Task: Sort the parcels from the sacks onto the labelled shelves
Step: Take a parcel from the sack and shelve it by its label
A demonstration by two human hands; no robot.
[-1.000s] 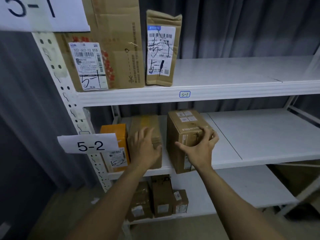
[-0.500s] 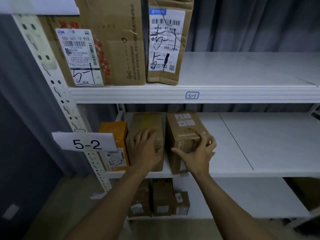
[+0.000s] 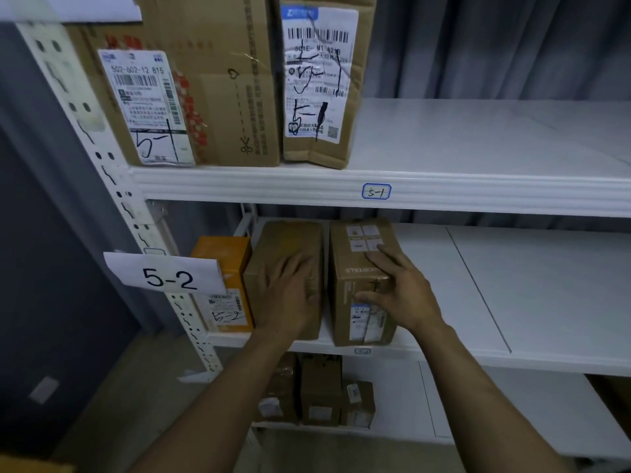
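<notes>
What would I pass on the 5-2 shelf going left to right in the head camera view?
5-2 paper tag → orange box → plain brown box, left hand resting flat on it → labelled brown box, gripped by the right hand → bare white shelf board.

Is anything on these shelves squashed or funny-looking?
Yes. The tall parcel on the top shelf has a crumpled bottom edge, and the box under the right hand has its printed word upside down.

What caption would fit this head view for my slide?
On the 5-2 shelf, the left hand rests on the middle box and the right hand grips the right box.
</notes>
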